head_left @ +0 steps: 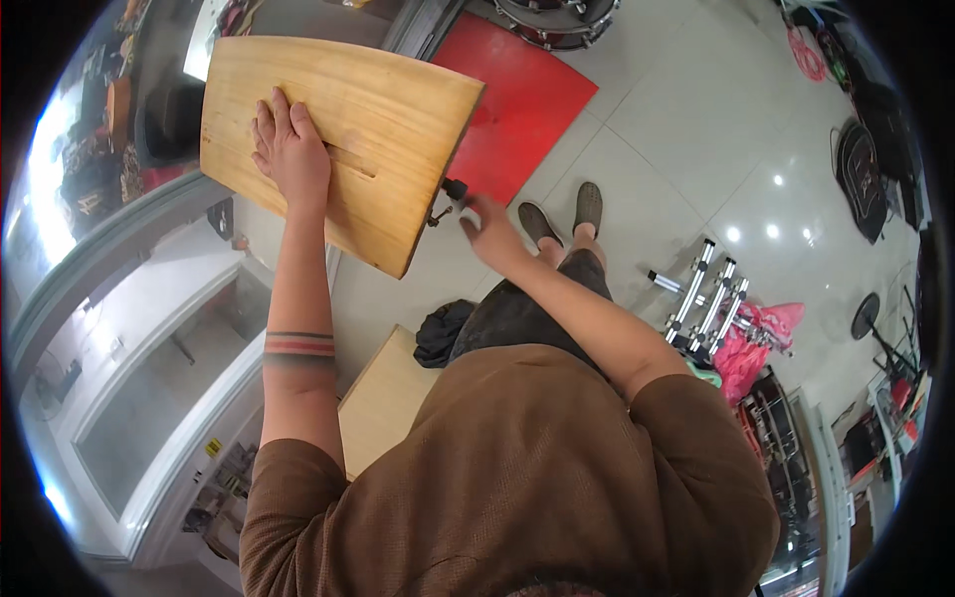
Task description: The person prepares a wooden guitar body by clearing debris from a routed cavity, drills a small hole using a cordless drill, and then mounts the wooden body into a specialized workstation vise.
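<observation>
Head view: the left hand lies flat and outstretched on a slotted wooden panel at upper left. The right hand half-curls beside a black fitting at the panel's edge; whether it grips, I cannot tell.

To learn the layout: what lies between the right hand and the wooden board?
The head view shows a black block and a small metal piece there.

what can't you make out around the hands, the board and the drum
All in the head view:
Underside of the wooden board: hidden by its facing side.
Palm of the left hand: hidden by the back of the hand.
Contact between right hand and black fitting: fingertips blurred.
Rest of the drum: cut off by upper edge.
</observation>
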{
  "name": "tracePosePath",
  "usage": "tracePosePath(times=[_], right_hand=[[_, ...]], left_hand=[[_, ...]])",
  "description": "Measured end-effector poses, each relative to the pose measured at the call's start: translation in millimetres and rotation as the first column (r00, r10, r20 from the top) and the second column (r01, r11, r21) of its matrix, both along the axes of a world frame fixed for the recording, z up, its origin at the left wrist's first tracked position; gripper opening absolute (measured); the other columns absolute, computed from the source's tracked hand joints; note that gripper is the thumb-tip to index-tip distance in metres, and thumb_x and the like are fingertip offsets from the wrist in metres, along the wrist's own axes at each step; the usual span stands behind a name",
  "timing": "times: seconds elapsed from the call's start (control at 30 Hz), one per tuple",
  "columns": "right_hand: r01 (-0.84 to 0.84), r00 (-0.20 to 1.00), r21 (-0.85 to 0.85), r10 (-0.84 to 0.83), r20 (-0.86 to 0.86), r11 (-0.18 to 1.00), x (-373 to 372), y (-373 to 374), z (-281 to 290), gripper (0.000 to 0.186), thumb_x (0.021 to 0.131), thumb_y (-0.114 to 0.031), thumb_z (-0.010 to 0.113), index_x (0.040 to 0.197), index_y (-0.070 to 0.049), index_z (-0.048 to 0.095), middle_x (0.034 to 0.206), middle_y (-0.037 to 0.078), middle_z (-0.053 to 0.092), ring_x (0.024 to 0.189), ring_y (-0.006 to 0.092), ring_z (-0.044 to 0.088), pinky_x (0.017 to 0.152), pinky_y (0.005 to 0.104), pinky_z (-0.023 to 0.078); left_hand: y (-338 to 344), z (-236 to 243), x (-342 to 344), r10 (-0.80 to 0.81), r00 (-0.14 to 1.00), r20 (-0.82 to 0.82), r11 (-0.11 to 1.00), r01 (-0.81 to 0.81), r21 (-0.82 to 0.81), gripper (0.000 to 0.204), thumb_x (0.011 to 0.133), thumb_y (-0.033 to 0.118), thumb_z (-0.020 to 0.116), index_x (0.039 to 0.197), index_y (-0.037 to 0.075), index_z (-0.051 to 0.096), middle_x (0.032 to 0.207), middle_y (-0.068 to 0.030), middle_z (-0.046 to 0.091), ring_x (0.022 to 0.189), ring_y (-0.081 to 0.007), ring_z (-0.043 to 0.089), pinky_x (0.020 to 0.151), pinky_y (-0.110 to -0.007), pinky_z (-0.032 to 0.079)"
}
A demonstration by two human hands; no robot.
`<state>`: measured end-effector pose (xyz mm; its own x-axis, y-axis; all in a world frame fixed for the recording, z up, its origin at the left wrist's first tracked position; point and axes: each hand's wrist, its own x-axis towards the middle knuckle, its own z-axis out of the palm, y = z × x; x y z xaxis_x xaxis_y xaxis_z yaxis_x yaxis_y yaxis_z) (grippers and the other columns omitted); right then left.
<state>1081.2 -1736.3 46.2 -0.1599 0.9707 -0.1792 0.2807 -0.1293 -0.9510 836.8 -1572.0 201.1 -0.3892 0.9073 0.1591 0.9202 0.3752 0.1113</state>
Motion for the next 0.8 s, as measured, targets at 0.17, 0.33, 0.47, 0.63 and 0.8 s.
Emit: tracePosePath(times=[0.17, 0.33, 0.47, 0.63, 0.8], right_hand=[[-0.376, 0.814, -0.472, 0.04, -0.58, 0.798, -19, -43, 68, 0.042, 0.098, -0.012, 0.068, 0.131, 0.007, 0.051, 0.12, 0.018, 0.065, 0.106, 0.0262, 0.071, 0.093, 0.0378, 0.055], [-0.421, 0.697, -0.586, -0.167, -0.697, 0.692, -14, -19, 130, 0.043, 0.103, -0.026, 0.066, 0.124, 0.008, 0.052, 0.114, 0.017, 0.065, 0.096, 0.0236, 0.072, 0.087, 0.0362, 0.057], [-0.359, 0.718, -0.627, -0.224, -0.659, 0.691, -22, -13, 149, 0.042, 0.107, -0.038, 0.06, 0.115, 0.003, 0.055, 0.105, 0.013, 0.066, 0.088, 0.0218, 0.07, 0.085, 0.0363, 0.057], [-0.226, 0.654, -0.613, -0.348, -0.672, 0.757, -5, 17, 176, 0.043, 0.108, -0.047, 0.058, 0.112, -0.004, 0.058, 0.092, 0.008, 0.068, 0.078, 0.0161, 0.066, 0.078, 0.0325, 0.054], [0.194, 0.75, -0.512, -0.463, -0.473, 0.837, 28, 76, 138, 0.041, 0.109, -0.046, 0.056, 0.109, -0.005, 0.058, 0.098, 0.007, 0.065, 0.076, 0.0157, 0.064, 0.074, 0.0321, 0.054]], left_hand=[[-3, -2, -7, -0.008, 1.0, 0.002, 1.0, 0.007, 0.012, 0.063, 0.112, 0.052, 0.031, 0.165, 0.021, 0.04, 0.173, -0.0121, 0.031, 0.161, -0.0348, 0.021, 0.127, -0.064, 0.009], [-4, -3, -9, 0.007, 1.0, -0.018, 1.0, -0.007, 0.018, 0.061, 0.111, 0.052, 0.033, 0.164, 0.022, 0.042, 0.173, -0.0117, 0.031, 0.161, -0.0355, 0.022, 0.125, -0.068, 0.01], [-4, -2, -2, -0.027, 1.0, 0.015, 0.999, 0.027, 0.039, 0.06, 0.111, 0.051, 0.034, 0.163, 0.022, 0.043, 0.172, -0.0115, 0.032, 0.161, -0.0352, 0.023, 0.124, -0.069, 0.011], [-9, -5, -2, -0.007, 0.999, 0.053, 0.998, 0.003, 0.061, 0.056, 0.113, 0.048, 0.034, 0.162, 0.023, 0.043, 0.173, -0.0103, 0.031, 0.161, -0.0342, 0.021, 0.123, -0.071, 0.01], [-1, -5, 3, -0.016, 0.999, 0.038, 0.999, 0.015, 0.047, 0.054, 0.113, 0.046, 0.034, 0.162, 0.024, 0.044, 0.173, -0.0084, 0.03, 0.161, -0.0328, 0.021, 0.123, -0.072, 0.009]])
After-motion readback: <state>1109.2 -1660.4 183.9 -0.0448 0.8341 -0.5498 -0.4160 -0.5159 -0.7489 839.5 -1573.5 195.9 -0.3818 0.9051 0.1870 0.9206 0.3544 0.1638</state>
